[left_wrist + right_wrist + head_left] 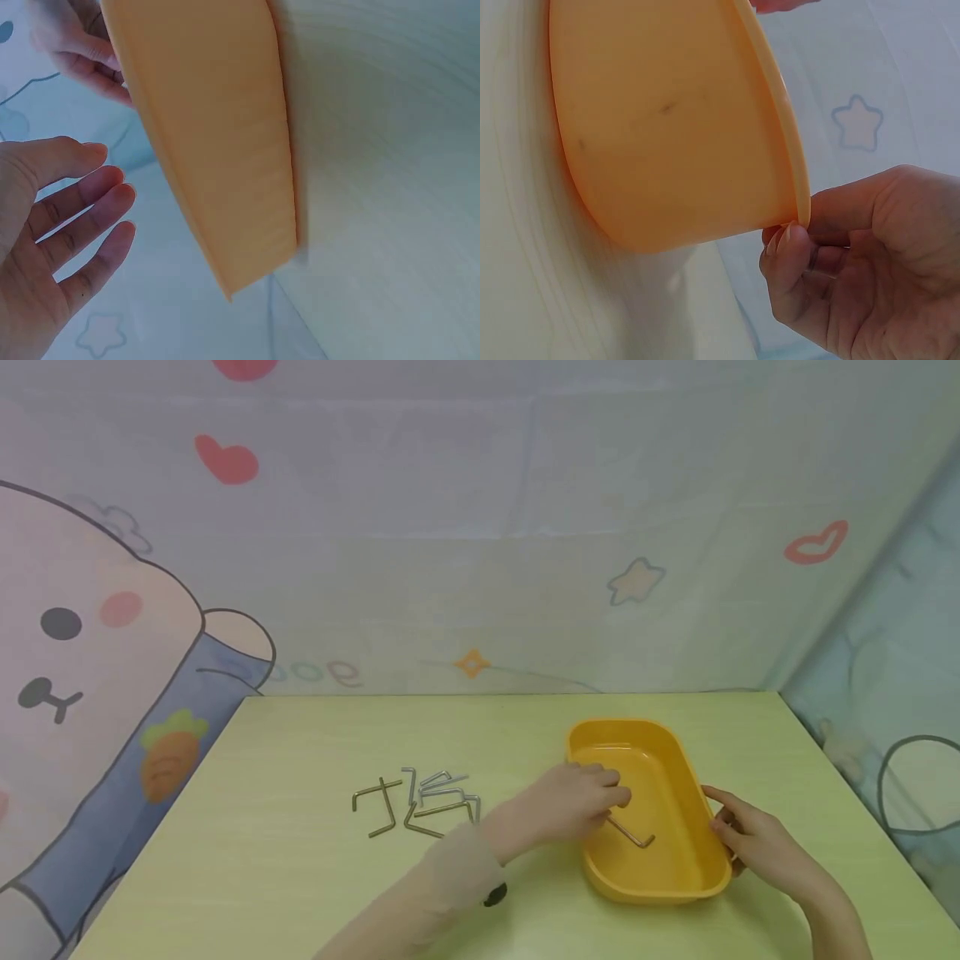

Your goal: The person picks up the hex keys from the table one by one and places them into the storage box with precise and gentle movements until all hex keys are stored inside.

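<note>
Nearest you, your right hand [757,839] pinches the smooth rim of the rounded yellow plastic tray [678,877] on the pale wood-grain table [300,893]. Over its left rim, your left hand [577,806] hangs with relaxed, open fingers above a thin L-shaped metal hex key [633,833] inside. Further left, bent steel keys [420,802] lie jumbled.
</note>
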A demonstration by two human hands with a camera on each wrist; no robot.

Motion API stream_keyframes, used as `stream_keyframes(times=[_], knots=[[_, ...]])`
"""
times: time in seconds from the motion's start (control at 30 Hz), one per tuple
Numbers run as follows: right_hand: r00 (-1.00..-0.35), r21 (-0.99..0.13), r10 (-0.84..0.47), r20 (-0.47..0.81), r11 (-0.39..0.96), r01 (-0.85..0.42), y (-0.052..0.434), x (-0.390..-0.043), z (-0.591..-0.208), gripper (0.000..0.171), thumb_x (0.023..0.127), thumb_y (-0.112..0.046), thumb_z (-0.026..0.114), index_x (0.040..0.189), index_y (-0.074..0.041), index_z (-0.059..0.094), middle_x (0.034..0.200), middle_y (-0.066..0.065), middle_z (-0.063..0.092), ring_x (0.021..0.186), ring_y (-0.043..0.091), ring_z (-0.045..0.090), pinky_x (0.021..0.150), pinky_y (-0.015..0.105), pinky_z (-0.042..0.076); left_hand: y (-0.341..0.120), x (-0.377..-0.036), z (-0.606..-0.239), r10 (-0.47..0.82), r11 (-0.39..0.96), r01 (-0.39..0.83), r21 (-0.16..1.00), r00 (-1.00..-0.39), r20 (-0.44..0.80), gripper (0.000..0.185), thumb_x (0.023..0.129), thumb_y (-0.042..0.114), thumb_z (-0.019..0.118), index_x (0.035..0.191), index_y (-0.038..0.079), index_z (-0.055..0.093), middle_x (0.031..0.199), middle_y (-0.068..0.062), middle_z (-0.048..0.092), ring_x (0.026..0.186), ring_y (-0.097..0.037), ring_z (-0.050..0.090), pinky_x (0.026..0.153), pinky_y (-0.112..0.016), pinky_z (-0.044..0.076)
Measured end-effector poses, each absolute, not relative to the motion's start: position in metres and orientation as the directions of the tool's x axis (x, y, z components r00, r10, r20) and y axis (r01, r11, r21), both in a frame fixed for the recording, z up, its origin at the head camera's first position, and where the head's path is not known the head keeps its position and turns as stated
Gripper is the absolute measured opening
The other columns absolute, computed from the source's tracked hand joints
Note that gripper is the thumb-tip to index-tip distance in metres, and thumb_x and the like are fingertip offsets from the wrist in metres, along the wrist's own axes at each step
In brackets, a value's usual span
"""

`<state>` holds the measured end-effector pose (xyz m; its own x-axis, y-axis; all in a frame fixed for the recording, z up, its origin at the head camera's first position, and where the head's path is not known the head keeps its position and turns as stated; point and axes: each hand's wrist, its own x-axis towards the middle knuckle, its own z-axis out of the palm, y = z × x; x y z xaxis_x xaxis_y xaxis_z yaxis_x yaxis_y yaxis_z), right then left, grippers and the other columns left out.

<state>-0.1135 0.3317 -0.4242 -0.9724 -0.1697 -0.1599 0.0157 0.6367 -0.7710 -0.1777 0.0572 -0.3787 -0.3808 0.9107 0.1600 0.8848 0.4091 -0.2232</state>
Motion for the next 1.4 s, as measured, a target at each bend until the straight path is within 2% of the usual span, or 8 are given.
stream_keyframes(times=[0.2, 0.43, 0.63, 0.87, 1.2, 1.4], knots=[[-0.973, -0.774, -0.165, -0.161, 0.632, 0.022, 0.332, -0.113, -0.424, 0.053, 0.102, -0.015, 0.042, 0.146, 0.008, 0.025, 0.096, 0.014, 0.056, 0.062, 0.009, 0.053, 0.054, 0.028, 0.052, 0.039, -0.176, -0.372, 0.887, 0.45, 0.876, -0.175, -0.414, 0.205, 0.021, 0.088, 0.018, 0.066, 0.107, 0.024, 0.066, 0.095, 0.011, 0.062, 0.085, -0.006, 0.06, 0.073, -0.017, 0.047], [-0.974, -0.776, -0.17, -0.147, 0.63, 0.008, 0.331, -0.112, -0.423, 0.052, 0.102, -0.014, 0.042, 0.146, 0.008, 0.025, 0.095, 0.013, 0.055, 0.061, 0.009, 0.052, 0.054, 0.027, 0.051, 0.017, -0.177, -0.374, 0.861, 0.483, 0.864, -0.138, -0.44, 0.256, 0.02, 0.085, 0.014, 0.066, 0.103, 0.022, 0.067, 0.094, 0.009, 0.063, 0.084, -0.007, 0.06, 0.072, -0.018, 0.047], [-0.976, -0.772, -0.169, -0.139, 0.636, -0.001, 0.331, -0.112, -0.423, 0.051, 0.102, -0.013, 0.043, 0.145, 0.008, 0.027, 0.094, 0.013, 0.055, 0.061, 0.008, 0.052, 0.054, 0.027, 0.051, -0.001, -0.177, -0.379, 0.843, 0.516, 0.85, -0.102, -0.484, 0.233, 0.021, 0.085, 0.014, 0.067, 0.105, 0.022, 0.066, 0.096, 0.009, 0.064, 0.087, -0.008, 0.061, 0.069, -0.018, 0.046], [-0.976, -0.775, -0.171, -0.133, 0.632, -0.005, 0.331, -0.112, -0.422, 0.051, 0.101, -0.012, 0.044, 0.145, 0.009, 0.027, 0.093, 0.013, 0.054, 0.06, 0.008, 0.051, 0.053, 0.027, 0.051, -0.021, -0.177, -0.388, 0.825, 0.551, 0.83, -0.081, -0.528, 0.2, 0.02, 0.085, 0.015, 0.068, 0.104, 0.02, 0.066, 0.091, 0.007, 0.061, 0.082, -0.009, 0.059, 0.068, -0.018, 0.045], [-0.974, -0.779, -0.18, -0.138, 0.627, -0.006, 0.331, -0.112, -0.422, 0.052, 0.101, -0.013, 0.044, 0.145, 0.008, 0.027, 0.095, 0.014, 0.055, 0.062, 0.008, 0.053, 0.054, 0.028, 0.052, -0.047, -0.181, -0.4, 0.819, 0.545, 0.838, -0.022, -0.526, 0.227, 0.019, 0.084, 0.012, 0.069, 0.102, 0.017, 0.065, 0.085, 0.006, 0.058, 0.074, -0.008, 0.054, 0.066, -0.018, 0.043], [-0.974, -0.773, -0.176, -0.144, 0.634, 0.0, 0.33, -0.112, -0.422, 0.052, 0.101, -0.014, 0.044, 0.145, 0.008, 0.027, 0.096, 0.014, 0.055, 0.063, 0.008, 0.053, 0.055, 0.027, 0.052, -0.061, -0.181, -0.401, 0.81, 0.556, 0.831, 0.018, -0.547, 0.208, 0.017, 0.085, 0.013, 0.068, 0.102, 0.015, 0.065, 0.086, 0.005, 0.059, 0.073, -0.008, 0.054, 0.062, -0.016, 0.043]])
